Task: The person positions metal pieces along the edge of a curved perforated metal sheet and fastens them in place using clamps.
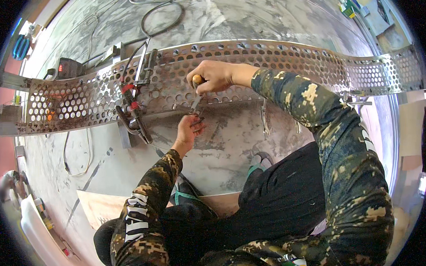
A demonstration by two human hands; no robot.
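Observation:
My right hand [214,76] is closed around the wooden handle [197,79] of a hand tool. From below the fist, its narrow flat metal shaft [196,102] points down toward me; I cannot tell if it is a file or a chisel. Close to the shaft's lower end, my left hand [189,130] has its fingers curled together by a small dark piece, too small to name. Both hands are at the near edge of a long strip of perforated sheet metal [173,68], brown-stained and full of round holes. The right wrist passes over the sheet.
A clamp with red parts [132,102] grips the sheet left of my hands. Thin metal rods [264,118] hang from the near edge at right. A dark box with a red display [70,68] stands behind the left end. A black cable [166,5] loops across the stained floor.

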